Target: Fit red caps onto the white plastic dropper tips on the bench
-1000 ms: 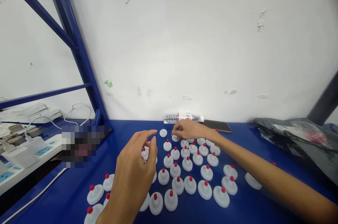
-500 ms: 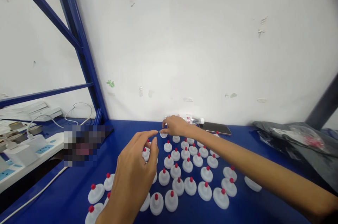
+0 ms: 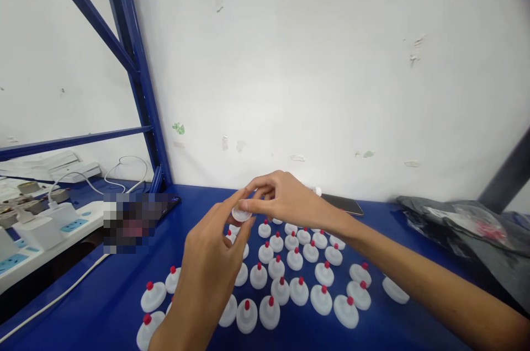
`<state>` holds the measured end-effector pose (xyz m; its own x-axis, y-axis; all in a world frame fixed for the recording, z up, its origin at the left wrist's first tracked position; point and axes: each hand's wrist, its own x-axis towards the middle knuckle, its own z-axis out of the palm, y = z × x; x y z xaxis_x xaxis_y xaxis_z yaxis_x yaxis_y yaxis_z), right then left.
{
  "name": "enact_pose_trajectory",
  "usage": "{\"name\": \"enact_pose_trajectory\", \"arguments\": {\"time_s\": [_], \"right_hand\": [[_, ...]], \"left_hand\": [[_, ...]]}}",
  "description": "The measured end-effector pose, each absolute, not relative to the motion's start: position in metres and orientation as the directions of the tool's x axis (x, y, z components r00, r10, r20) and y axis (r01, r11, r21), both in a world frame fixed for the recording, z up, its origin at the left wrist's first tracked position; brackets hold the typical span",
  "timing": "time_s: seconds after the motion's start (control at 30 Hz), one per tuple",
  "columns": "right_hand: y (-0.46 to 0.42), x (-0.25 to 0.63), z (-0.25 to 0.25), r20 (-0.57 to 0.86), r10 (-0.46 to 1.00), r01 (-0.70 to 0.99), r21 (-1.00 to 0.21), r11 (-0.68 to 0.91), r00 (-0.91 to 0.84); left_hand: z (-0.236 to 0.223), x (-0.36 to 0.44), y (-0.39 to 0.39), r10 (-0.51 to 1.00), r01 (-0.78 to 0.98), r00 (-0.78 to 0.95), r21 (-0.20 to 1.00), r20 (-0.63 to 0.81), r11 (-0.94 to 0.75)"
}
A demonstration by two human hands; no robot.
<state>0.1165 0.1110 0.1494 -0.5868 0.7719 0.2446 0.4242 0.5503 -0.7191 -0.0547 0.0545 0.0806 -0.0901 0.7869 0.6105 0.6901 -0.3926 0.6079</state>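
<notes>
Both hands meet above the far part of the blue table. Between the fingers of my left hand (image 3: 217,249) and my right hand (image 3: 275,196) is a white plastic cap (image 3: 241,214), round and translucent. My left thumb and fingertips touch its left and lower sides, while my right thumb and fingers grip it from above; its top is hidden by them. Below and around the hands stand many like white caps with red tips (image 3: 259,276), spread in loose rows. Several of these are partly covered by my left hand and wrist.
A blurred-over phone (image 3: 165,208) and a white power strip (image 3: 89,218) with chargers lie at left beside a blue metal frame (image 3: 141,64). Behind my right arm are a dark phone (image 3: 343,205) and a mostly hidden bottle (image 3: 317,191). Grey plastic bags (image 3: 467,224) lie at right.
My right hand has lifted a white cap from the far end of the rows and brought it left to my left hand. My left fingers now touch the cap too.
</notes>
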Motion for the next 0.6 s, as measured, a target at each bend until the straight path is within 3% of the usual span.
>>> {"name": "enact_pose_trajectory", "arguments": {"time_s": [0.1,0.17,0.37,0.5,0.6], "right_hand": [[0.114,0.121,0.15,0.216,0.731,0.334,-0.782,0.526,-0.647],[0.132,0.124,0.147,0.208,0.734,0.359,-0.767,0.532,-0.646],[0.193,0.115,0.109,0.063,0.868,0.785,-0.398,0.475,-0.493],[0.209,0.098,0.077,0.036,0.924,0.911,-0.162,0.38,-0.38],[0.211,0.09,0.065,0.009,0.926,0.924,-0.056,0.377,-0.377]], "left_hand": [[0.086,-0.057,0.051,0.794,0.672,-0.153,0.651,0.588,-0.353],[0.091,-0.059,0.05,0.814,0.679,-0.18,0.669,0.553,-0.304],[0.093,-0.059,0.054,0.895,0.644,-0.198,0.742,0.399,-0.188],[0.086,-0.06,0.058,0.9,0.71,-0.145,0.677,0.412,-0.196],[0.084,-0.062,0.06,0.9,0.754,-0.121,0.629,0.418,-0.191]]}}
